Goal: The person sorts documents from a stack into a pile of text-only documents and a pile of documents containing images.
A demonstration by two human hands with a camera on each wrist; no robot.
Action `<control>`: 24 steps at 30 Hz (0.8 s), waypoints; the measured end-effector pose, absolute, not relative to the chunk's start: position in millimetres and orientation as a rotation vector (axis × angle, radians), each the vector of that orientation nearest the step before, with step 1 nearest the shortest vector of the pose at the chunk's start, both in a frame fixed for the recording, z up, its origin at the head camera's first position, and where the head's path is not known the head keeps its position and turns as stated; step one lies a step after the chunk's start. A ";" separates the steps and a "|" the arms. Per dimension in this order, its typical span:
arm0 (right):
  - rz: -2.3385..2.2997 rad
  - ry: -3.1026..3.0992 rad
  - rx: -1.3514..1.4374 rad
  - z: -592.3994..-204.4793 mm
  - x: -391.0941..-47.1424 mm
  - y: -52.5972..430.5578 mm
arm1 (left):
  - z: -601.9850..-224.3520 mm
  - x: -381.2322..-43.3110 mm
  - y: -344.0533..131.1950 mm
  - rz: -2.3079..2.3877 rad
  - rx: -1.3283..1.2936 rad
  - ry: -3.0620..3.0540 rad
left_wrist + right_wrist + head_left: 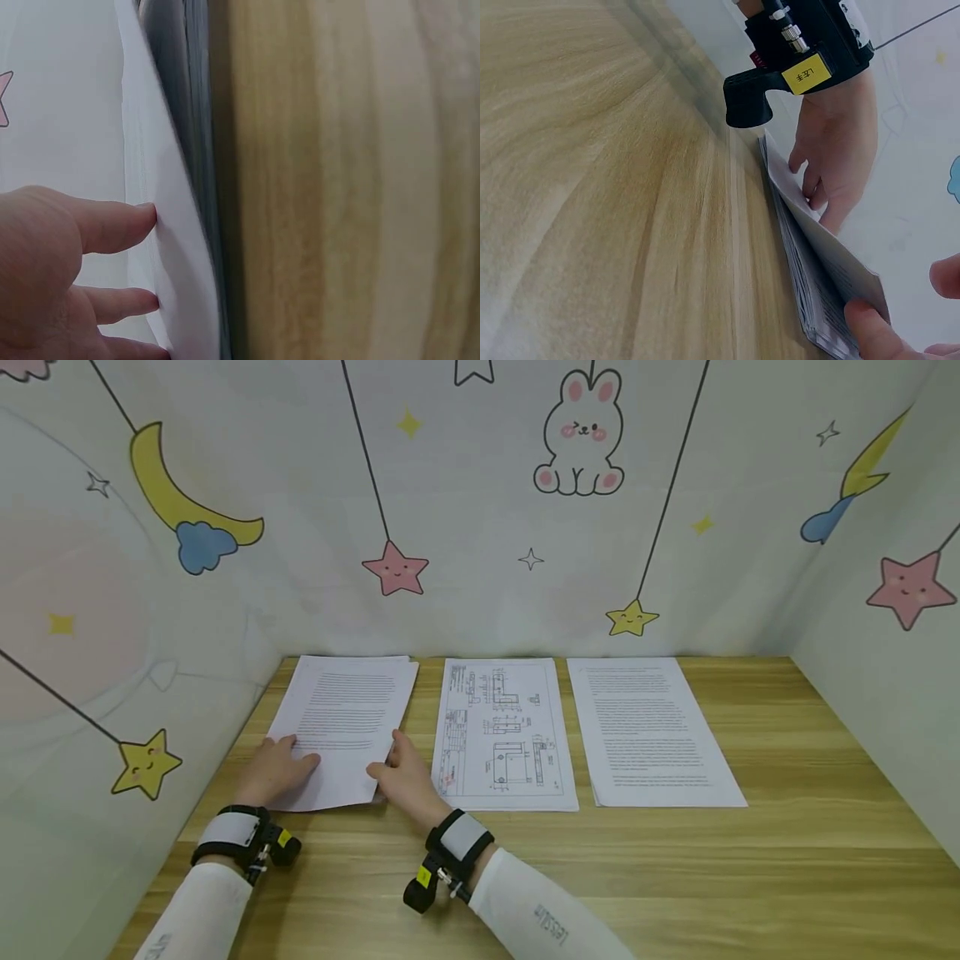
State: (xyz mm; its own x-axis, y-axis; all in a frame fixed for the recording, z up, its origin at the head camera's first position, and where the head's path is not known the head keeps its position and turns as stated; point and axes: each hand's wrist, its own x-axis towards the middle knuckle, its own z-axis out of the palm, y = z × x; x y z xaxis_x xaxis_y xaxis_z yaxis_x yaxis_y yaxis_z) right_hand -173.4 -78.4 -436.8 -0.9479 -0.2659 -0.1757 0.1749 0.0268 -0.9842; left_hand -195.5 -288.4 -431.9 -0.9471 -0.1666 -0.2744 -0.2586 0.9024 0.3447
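My left hand (273,772) rests on the left stack's printed top sheet (345,727), fingers spread near its left front corner. Its fingertips touch the paper in the left wrist view, where the sheet's front edge (187,225) bows up from the darker pages beneath. At the stack's right edge is my right hand (408,781), its thumb over the paper. In the right wrist view a fingertip (870,330) meets the raised corner of the top sheet, while the thumb (946,276) stands apart from it. Other pages (799,277) lie flat below a wedge-shaped gap.
A stack with a technical drawing (502,735) lies right of my right hand. Farther right is another stack of printed text (652,731). All lie on a wood-grain table (675,877), with a cartoon-printed backdrop (480,510) along its back and sides.
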 end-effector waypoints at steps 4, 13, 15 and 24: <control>-2.055 1.871 -0.021 -440.3 -175.2 -78.8 | -434.1 -195.8 -282.3 0.559 -0.314 2.838; -2.146 1.680 0.006 -445.5 -175.8 -73.7 | -435.2 -191.5 -270.0 0.567 -0.250 2.868; -2.143 1.661 0.005 -447.5 -175.5 -72.9 | -434.5 -189.9 -267.3 0.579 -0.244 2.866; -2.105 1.716 0.105 -451.7 -176.4 -72.3 | -432.6 -186.0 -261.5 0.657 -0.187 2.875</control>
